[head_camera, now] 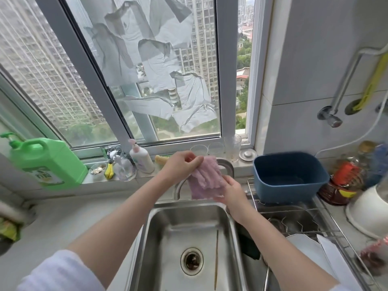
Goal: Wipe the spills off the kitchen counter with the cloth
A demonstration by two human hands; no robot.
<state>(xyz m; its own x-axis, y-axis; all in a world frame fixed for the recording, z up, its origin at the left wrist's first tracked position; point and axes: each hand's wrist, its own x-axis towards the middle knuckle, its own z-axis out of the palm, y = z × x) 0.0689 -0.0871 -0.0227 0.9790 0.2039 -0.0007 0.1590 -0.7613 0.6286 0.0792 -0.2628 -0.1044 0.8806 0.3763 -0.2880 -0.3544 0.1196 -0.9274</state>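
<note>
Pink cloth (206,177) draped over the faucet (225,164) above the sink (189,227), pinched at its top edge by left hand (181,163), cupped from below by right hand (230,191). Looks soft, light, floppy, likely damp. Best bunched mid-fold for wiping the counter (73,219).

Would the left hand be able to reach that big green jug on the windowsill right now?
Probably not at once: the left hand is pinching the cloth over the sink. Once it lets go, the way to the green jug looks unobstructed.
</note>
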